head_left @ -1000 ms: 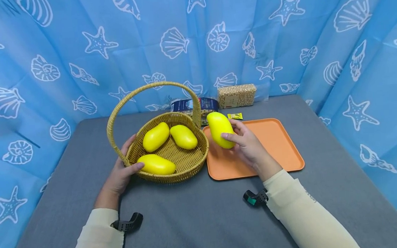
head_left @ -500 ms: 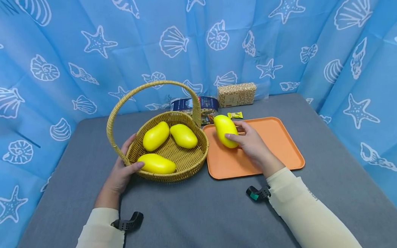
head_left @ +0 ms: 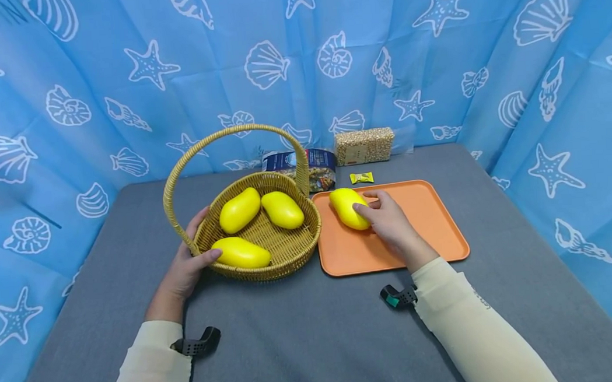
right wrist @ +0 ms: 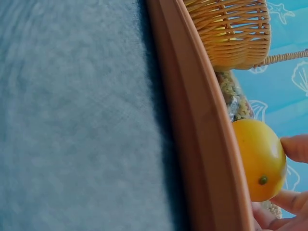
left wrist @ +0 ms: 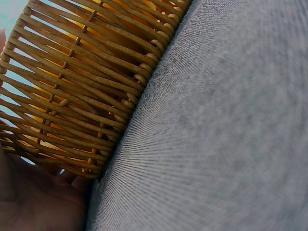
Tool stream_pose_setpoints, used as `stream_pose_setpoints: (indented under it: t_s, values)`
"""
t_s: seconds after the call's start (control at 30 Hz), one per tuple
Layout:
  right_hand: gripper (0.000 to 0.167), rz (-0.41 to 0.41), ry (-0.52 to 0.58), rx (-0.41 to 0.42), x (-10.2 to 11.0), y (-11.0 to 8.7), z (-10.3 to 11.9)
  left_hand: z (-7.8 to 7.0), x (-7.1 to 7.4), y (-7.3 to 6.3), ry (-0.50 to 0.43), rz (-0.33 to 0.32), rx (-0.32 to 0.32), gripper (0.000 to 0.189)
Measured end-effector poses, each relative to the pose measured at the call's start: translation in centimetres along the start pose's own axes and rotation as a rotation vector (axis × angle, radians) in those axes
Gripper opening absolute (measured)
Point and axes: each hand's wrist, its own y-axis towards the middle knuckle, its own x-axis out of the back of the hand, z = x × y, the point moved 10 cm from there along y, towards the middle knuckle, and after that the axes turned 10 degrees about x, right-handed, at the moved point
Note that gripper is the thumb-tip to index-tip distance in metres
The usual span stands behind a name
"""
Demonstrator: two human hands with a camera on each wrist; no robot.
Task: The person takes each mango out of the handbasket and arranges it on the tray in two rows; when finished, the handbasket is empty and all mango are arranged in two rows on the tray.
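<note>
My left hand (head_left: 186,265) grips the left side of a wicker basket (head_left: 295,264), its thumb over the rim beside a mango. Three yellow mangoes lie inside: one at the back left (head_left: 240,210), one at the right (head_left: 283,210), one at the front (head_left: 242,252). In the left wrist view the woven wall (left wrist: 77,82) fills the upper left. My right hand (head_left: 392,223) holds another mango (head_left: 350,209) low at the left part of an orange tray (head_left: 424,230), thumb on its near side. The tray's edge hides the mango's underside in the right wrist view.
Behind the basket lies a bag of dried food (head_left: 321,169) with a dark blue label. A block-shaped pack of pale grains (head_left: 365,146) stands beside it. One small yellow wrapped packet (head_left: 361,177) lies behind the tray. The basket's tall handle (head_left: 234,129) arches over it.
My right hand has moved right and lowered the mango, which now lies flatter over the tray. The left hand and basket have stayed in place.
</note>
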Motion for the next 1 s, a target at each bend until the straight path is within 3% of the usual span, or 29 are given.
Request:
stream_pose_setpoints:
  t_s: [0.13,0.33,0.43,0.63,1.0]
  values:
    - [0.065,0.01,-0.036,0.038,0.0,0.0,0.4,0.2,0.0,-0.1,-0.001,0.004,0.005,0.09]
    - [0.057,0.053,-0.187,0.222,-0.2,0.2,2.1,0.2,0.0,0.0,-0.01,0.009,0.004,0.089]
    - [0.06,0.097,-0.27,0.271,-0.5,0.2,2.3,0.1,-0.1,0.0,-0.009,0.013,-0.002,0.089]
    - [0.075,0.133,-0.376,0.282,-0.7,0.4,2.4,0.0,-0.1,0.1,-0.008,0.017,-0.009,0.09]
    - [0.07,0.151,-0.343,0.247,-0.1,0.5,2.3,0.0,-0.1,0.1,-0.01,0.006,0.001,0.09]
